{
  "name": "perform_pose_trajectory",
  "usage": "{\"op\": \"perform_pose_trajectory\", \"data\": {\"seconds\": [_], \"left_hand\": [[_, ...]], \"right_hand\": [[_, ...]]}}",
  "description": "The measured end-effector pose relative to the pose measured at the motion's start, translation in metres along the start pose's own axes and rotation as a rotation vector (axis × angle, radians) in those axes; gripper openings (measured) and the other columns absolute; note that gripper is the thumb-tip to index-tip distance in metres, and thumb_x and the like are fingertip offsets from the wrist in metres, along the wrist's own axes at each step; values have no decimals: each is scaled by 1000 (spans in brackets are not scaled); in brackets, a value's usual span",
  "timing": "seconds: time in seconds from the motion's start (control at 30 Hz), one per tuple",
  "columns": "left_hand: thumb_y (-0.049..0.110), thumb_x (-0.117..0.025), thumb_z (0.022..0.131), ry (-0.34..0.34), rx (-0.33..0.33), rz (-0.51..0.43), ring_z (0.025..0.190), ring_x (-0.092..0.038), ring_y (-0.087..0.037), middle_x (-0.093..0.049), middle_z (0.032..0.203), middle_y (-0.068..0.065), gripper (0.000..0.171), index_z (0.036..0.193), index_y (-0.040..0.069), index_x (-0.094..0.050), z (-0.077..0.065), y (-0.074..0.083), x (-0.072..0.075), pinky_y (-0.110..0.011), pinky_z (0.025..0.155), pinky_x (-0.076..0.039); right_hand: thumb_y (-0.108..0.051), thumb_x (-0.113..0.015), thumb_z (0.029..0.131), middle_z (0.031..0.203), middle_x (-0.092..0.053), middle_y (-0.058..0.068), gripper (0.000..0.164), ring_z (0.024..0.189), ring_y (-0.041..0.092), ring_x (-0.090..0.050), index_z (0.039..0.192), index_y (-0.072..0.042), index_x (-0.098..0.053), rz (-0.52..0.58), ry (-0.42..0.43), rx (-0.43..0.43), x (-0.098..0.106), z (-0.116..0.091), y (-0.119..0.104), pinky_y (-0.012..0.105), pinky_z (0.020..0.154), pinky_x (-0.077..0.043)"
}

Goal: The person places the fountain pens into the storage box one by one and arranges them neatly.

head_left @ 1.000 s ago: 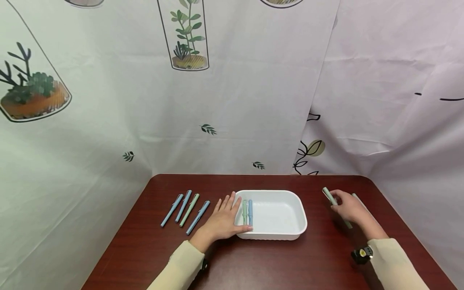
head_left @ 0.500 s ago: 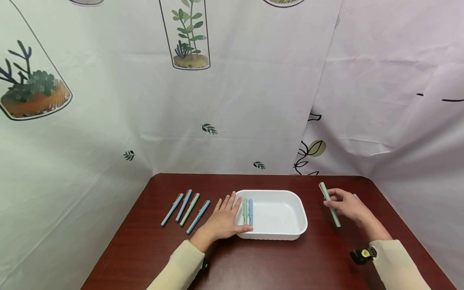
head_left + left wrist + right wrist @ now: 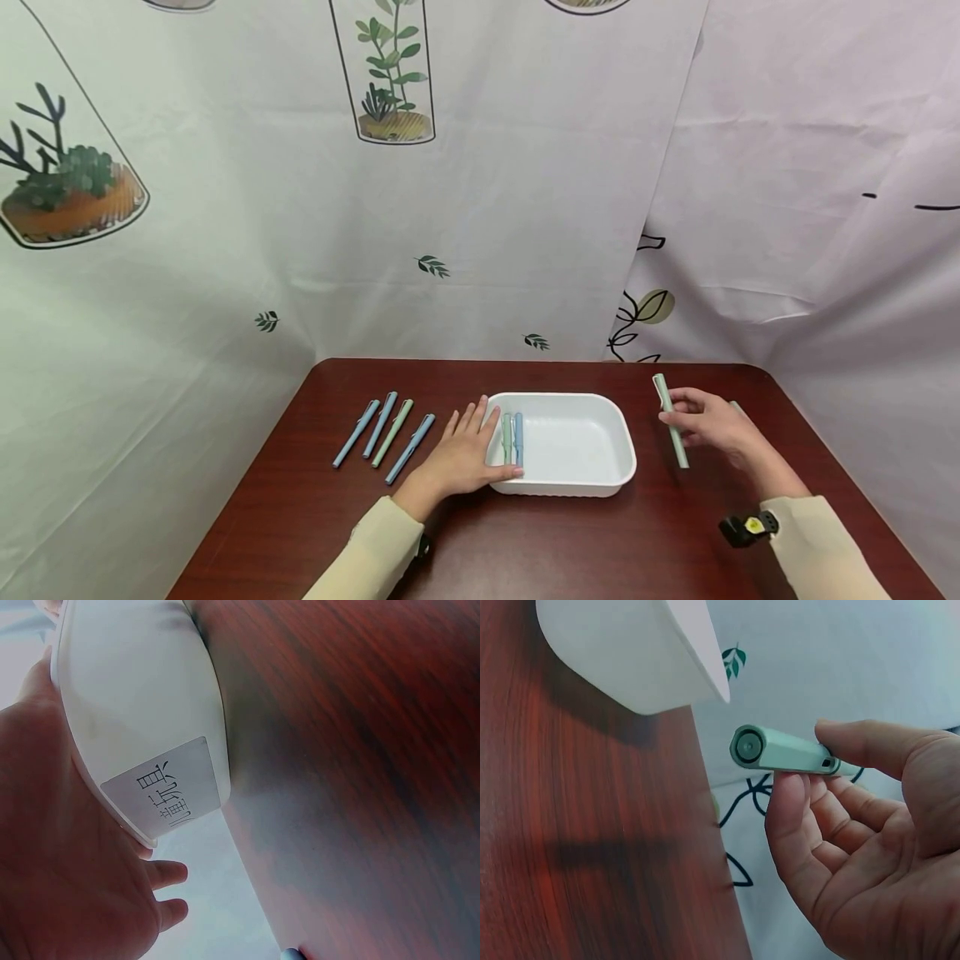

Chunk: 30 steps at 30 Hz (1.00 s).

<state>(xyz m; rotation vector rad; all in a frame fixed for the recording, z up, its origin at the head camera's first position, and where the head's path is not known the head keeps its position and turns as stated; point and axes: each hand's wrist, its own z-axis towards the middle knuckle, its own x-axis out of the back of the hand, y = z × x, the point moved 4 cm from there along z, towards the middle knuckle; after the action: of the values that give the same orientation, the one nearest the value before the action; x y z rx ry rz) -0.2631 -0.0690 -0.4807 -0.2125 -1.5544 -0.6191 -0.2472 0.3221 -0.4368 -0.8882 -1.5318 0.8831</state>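
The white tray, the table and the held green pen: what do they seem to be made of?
White tray: probably plastic, smooth with a soft sheen and rounded, moulded-looking corners.
Table: wood or wood-look laminate, dark red, streaky grain, faint gloss.
Green pen: likely plastic, satin, evenly coloured with soft highlights; painted metal is possible.

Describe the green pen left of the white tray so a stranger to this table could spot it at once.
On the dark red table, find the white tray, then look left past the left hand. Four slanting pens lie there; the green pen is third from the left, the only one of them not blue.
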Motion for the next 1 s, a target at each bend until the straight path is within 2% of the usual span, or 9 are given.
{"op": "perform_pose_trajectory", "data": {"seconds": [0.2, 1.0], "left_hand": [[80, -55, 84, 3, 2, 2, 154, -18, -37, -13, 169, -18, 109, 161, 9, -26, 0, -1, 0, -57, 123, -16], [80, -54, 86, -7, 4, 12, 155, -15, -37, -11, 169, -17, 107, 162, 12, -23, 0, 1, 0, -57, 123, -13]], "right_hand": [[-17, -73, 94, 100, -63, 7, 62, 79, 15, -65, 139, 13, -43, 35, -29, -6, -7, 3, -4, 36, 69, -60], [-13, -72, 94, 97, -67, 10, 58, 77, 16, -66, 136, 16, -45, 59, -85, 7, -38, 8, -20, 37, 67, -61]]}}
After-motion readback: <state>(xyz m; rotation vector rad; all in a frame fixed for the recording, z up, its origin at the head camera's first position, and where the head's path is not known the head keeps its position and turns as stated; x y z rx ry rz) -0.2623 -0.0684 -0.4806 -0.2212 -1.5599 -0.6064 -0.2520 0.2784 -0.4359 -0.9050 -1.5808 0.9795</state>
